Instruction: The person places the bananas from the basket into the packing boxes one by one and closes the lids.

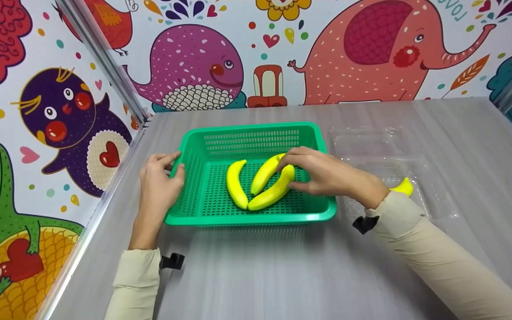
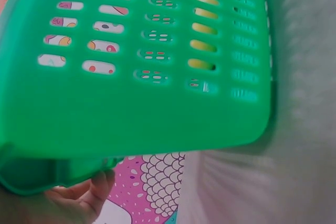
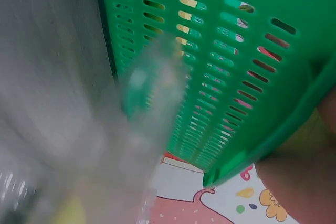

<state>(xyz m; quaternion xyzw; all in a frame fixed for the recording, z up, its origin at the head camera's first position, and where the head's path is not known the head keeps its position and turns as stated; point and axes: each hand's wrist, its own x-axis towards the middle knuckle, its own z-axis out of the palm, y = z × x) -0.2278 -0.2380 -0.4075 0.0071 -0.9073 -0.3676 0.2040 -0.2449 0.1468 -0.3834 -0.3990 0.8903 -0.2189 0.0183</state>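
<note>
A green plastic basket (image 1: 256, 218) with slotted walls stands on the table, with three yellow bananas inside. My left hand (image 1: 160, 184) grips its left rim, thumb on the inner side; the left wrist view shows those fingers (image 2: 100, 187) below the basket wall. My right hand (image 1: 322, 173) reaches over the right rim and pinches the upper end of the right-hand banana (image 1: 271, 193). Its fingertips also come close to the middle banana (image 1: 265, 173). The left banana (image 1: 237, 184) lies apart from the right hand.
To the right sits a clear plastic container (image 1: 436, 186) with its lid opened back. Part of another yellow banana (image 1: 403, 186) shows in it, partly hidden by the right forearm. A cartoon-printed wall (image 1: 274, 53) borders the grey table (image 1: 247, 275) at the back and left.
</note>
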